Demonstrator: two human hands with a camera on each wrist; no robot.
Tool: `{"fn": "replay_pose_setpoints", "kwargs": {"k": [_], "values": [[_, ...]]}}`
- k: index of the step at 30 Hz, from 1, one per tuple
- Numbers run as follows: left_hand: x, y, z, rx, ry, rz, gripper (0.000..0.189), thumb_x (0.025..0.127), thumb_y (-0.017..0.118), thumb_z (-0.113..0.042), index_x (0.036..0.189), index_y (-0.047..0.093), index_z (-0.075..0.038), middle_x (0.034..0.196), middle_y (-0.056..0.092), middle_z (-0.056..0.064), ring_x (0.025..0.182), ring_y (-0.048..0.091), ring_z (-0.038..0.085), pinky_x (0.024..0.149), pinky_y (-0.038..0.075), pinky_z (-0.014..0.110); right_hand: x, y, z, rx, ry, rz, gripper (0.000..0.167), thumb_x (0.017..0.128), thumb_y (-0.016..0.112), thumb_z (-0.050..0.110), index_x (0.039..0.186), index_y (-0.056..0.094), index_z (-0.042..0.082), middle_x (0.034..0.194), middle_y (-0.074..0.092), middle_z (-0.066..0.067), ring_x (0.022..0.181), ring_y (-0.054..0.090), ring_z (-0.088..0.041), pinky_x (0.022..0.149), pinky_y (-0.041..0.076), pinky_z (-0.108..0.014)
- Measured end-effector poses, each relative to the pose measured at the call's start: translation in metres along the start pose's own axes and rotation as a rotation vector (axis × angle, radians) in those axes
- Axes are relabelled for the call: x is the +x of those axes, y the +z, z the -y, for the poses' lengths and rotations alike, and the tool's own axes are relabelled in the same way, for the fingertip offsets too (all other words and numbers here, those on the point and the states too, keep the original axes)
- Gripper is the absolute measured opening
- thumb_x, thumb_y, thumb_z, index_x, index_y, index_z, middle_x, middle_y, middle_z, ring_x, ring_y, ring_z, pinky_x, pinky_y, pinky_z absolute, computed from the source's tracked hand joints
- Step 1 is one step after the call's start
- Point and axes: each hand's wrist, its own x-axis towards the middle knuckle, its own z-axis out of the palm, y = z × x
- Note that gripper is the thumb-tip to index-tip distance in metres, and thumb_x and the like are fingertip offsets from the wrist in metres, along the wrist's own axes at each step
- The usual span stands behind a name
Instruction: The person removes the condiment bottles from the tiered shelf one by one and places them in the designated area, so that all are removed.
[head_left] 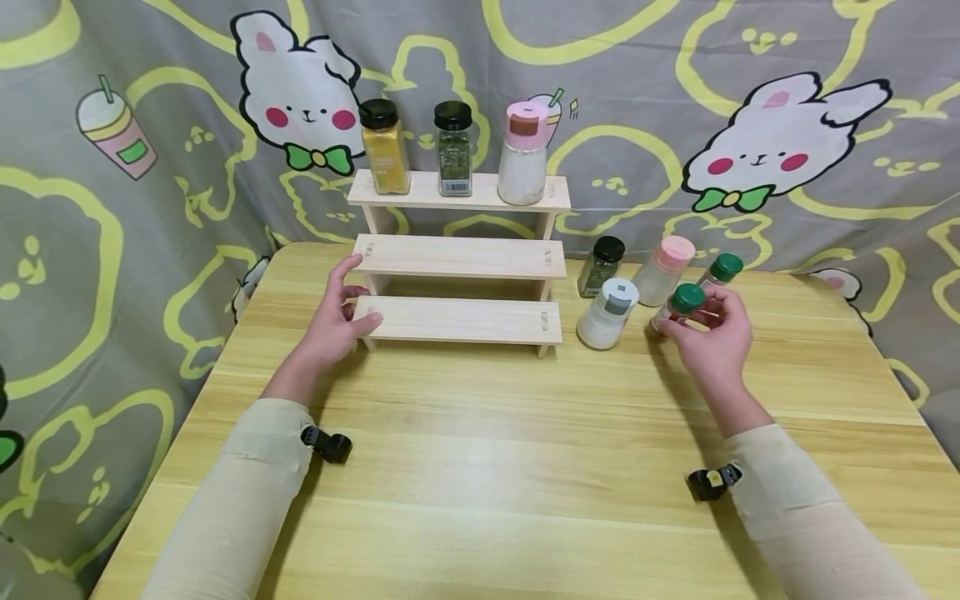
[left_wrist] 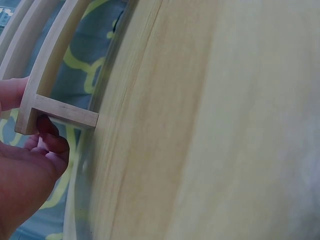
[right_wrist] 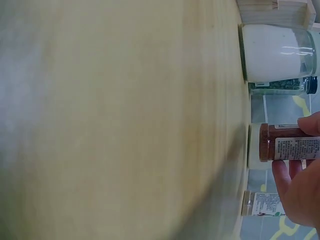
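My left hand [head_left: 330, 323] holds the left end of a three-step wooden rack [head_left: 457, 321], thumb over the lowest step and curled fingers at its side. In the left wrist view the fingers sit by the rack's leg [left_wrist: 67, 110]. My right hand [head_left: 718, 337] pinches a small green-lidded spice jar [head_left: 686, 300] between thumb and fingers. Reddish-brown contents and a printed label show on this jar [right_wrist: 287, 142] in the right wrist view, its base slightly off the table. Close behind it stands another green-lidded jar [head_left: 725, 268], partly hidden by the hand.
Left of the right hand stand a white-lidded jar [head_left: 606, 317], a pink-lidded jar [head_left: 663, 271] and a black-lidded herb jar [head_left: 600, 267]. The top step bears a yellow spice jar [head_left: 386, 158], a green herb jar [head_left: 453, 154] and a pink-capped jar [head_left: 522, 167]. A patterned curtain [head_left: 615, 92] hangs behind.
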Motion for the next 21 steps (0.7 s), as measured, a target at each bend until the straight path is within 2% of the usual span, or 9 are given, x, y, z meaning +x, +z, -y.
{"fn": "replay_pose_setpoints", "kwargs": {"k": [5, 12, 21], "values": [[-0.0010, -0.0004, -0.0001, 0.002, 0.003, -0.002, 0.093, 0.090, 0.063, 0.012, 0.158, 0.017, -0.032, 0.127, 0.040, 0.026, 0.094, 0.050, 0.033, 0.072, 0.048, 0.025, 0.0008, 0.0012, -0.0038, 0.022, 0.018, 0.009, 0.054, 0.074, 0.087, 0.001, 0.115, 0.057, 0.016, 0.108, 0.056, 0.003, 0.094, 0.060, -0.012, 0.076, 0.051, -0.016], [-0.0016, -0.0005, -0.0011, -0.006, -0.003, -0.002, 0.093, 0.090, 0.064, 0.011, 0.158, 0.016, -0.031, 0.128, 0.039, 0.027, 0.095, 0.050, 0.034, 0.072, 0.048, 0.025, 0.0009, 0.0003, -0.0064, -0.034, 0.033, 0.022, 0.052, 0.076, 0.088, 0.007, 0.115, 0.056, 0.019, 0.110, 0.056, 0.004, 0.097, 0.059, -0.013, 0.082, 0.050, -0.021], [-0.0021, -0.0003, -0.0058, -0.008, -0.010, 0.011, 0.090, 0.091, 0.062, 0.012, 0.159, 0.016, -0.026, 0.129, 0.038, 0.028, 0.093, 0.048, 0.033, 0.072, 0.045, 0.026, -0.0006, -0.0016, -0.0092, -0.080, 0.047, 0.042, 0.053, 0.078, 0.086, 0.010, 0.119, 0.053, 0.016, 0.113, 0.055, 0.002, 0.102, 0.059, -0.017, 0.088, 0.050, -0.025]]}}
